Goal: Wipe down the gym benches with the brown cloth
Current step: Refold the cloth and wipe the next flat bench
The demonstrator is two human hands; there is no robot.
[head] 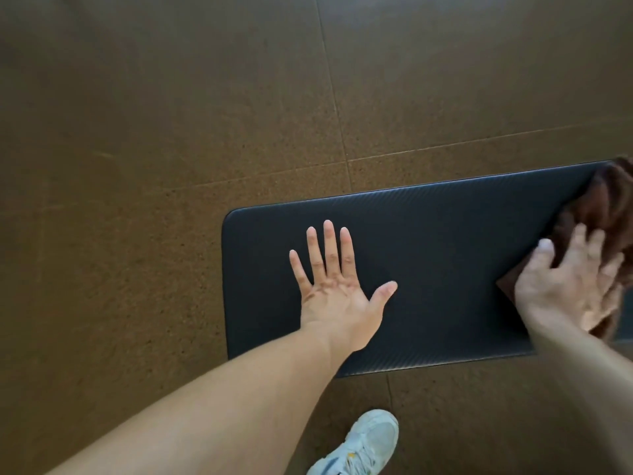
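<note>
A black padded gym bench (pixel 445 262) fills the centre right, its rounded left end in full view. My left hand (pixel 337 286) lies flat on the pad near that end, fingers straight and spread. At the right edge of the view, my right hand (pixel 572 282) presses down on the bunched brown cloth (pixel 613 204), which lies on the pad and runs out of frame. The right hand is motion-blurred, with its fingers spread over the cloth.
Brown speckled rubber floor tiles (pixel 171 166) surround the bench on all sides. A white sneaker (pixel 363 447) stands on the floor just in front of the bench's near edge.
</note>
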